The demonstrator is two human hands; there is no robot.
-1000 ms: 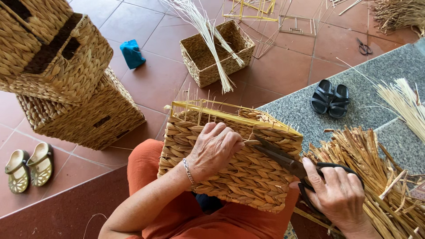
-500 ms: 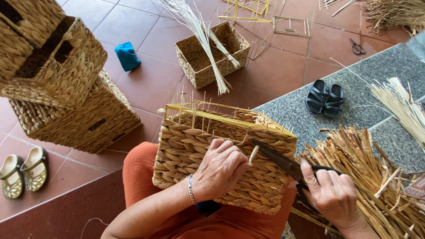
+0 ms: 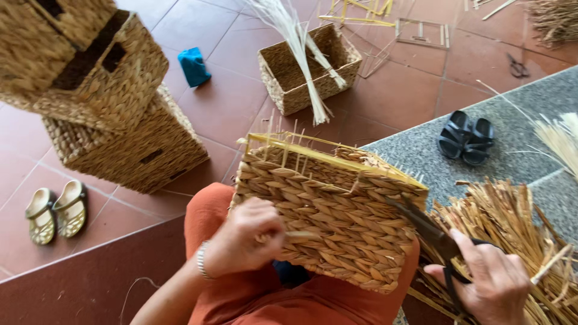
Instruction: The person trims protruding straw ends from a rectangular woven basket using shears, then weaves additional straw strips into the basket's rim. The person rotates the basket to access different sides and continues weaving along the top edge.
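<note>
A half-woven straw basket (image 3: 337, 210) with a yellow wire frame rests on my lap, its open top facing away. My left hand (image 3: 247, 238) presses against its near braided side and pinches a thin strand end. My right hand (image 3: 487, 280) grips black scissors (image 3: 430, 232) by the handles, blades pointing up-left and touching the basket's right edge.
Stacked finished woven baskets (image 3: 102, 102) stand at the left, a small basket with pale reeds (image 3: 307, 63) ahead. Loose straw (image 3: 512, 235) lies at my right on a grey stone ledge (image 3: 421, 150). Black sandals (image 3: 466, 138), gold shoes (image 3: 57, 207), a blue object (image 3: 194, 66) and another pair of scissors (image 3: 516, 65) lie around.
My left hand slid down from the basket's top rim to its near side and now pinches a strand. The scissors stayed at the right edge.
</note>
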